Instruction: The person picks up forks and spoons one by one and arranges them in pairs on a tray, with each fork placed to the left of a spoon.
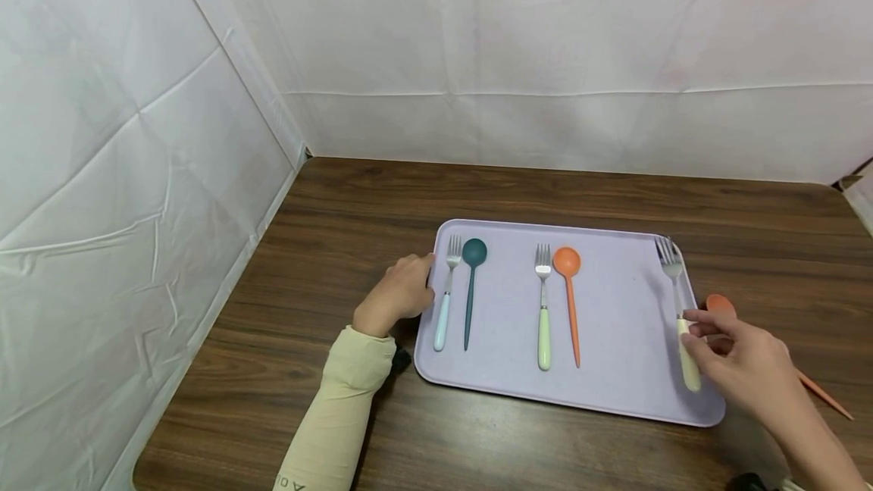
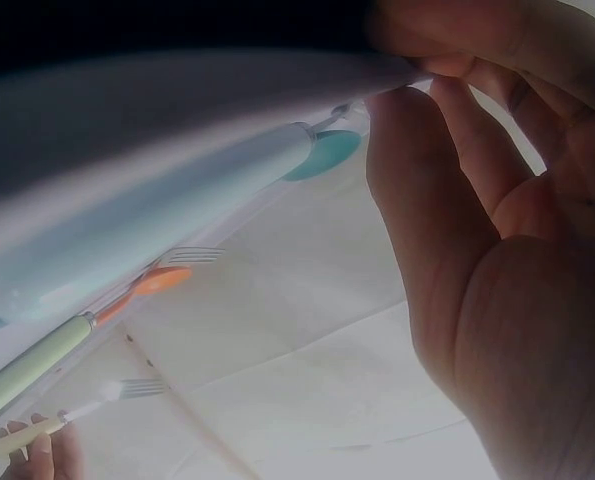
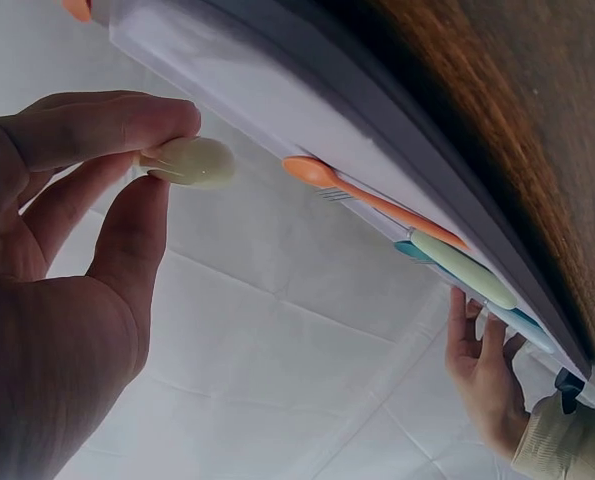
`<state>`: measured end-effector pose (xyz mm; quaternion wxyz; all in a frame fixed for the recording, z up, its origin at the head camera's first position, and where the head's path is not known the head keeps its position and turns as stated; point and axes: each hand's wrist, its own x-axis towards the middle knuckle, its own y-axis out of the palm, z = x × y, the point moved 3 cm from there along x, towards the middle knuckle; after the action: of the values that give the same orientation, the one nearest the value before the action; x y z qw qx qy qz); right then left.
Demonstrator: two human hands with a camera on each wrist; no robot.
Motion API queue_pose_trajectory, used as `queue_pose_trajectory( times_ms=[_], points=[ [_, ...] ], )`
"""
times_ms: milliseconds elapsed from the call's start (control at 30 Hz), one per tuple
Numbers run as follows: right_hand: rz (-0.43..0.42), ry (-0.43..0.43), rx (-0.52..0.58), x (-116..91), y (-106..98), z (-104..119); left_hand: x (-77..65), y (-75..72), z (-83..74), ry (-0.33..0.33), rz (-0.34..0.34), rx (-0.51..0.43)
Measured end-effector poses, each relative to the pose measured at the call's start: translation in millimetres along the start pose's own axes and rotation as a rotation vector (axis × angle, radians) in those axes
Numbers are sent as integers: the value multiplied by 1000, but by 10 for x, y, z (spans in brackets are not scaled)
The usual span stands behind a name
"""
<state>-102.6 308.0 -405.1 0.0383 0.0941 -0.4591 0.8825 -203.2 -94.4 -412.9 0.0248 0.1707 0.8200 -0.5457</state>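
Observation:
A lilac tray (image 1: 505,309) lies on the table, its left rim pinched between the thumb and fingers of my left hand (image 1: 398,291). My right hand (image 1: 746,364) holds a fork with a pale yellow handle (image 1: 689,366) by thumb and fingertips over the tray's right end, tines pointing away. On the tray's left side are a light-blue-handled fork (image 1: 442,324) and a dark green spoon (image 1: 474,251). Around its middle lie a green-handled fork (image 1: 543,339) and an orange spoon (image 1: 567,261), side by side.
A second orange spoon (image 1: 823,397) lies on the wooden table (image 1: 300,248) right of the tray, partly hidden by my right hand. White cloth walls (image 1: 546,44) stand behind the table and along its left side.

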Motion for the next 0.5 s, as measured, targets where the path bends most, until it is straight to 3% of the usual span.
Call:
queue_pose_trajectory(
  times_ms=[500],
  points=[
    [74, -57, -22, 44, 128, 20, -5, -6, 1, 13, 8, -4]
  ],
)
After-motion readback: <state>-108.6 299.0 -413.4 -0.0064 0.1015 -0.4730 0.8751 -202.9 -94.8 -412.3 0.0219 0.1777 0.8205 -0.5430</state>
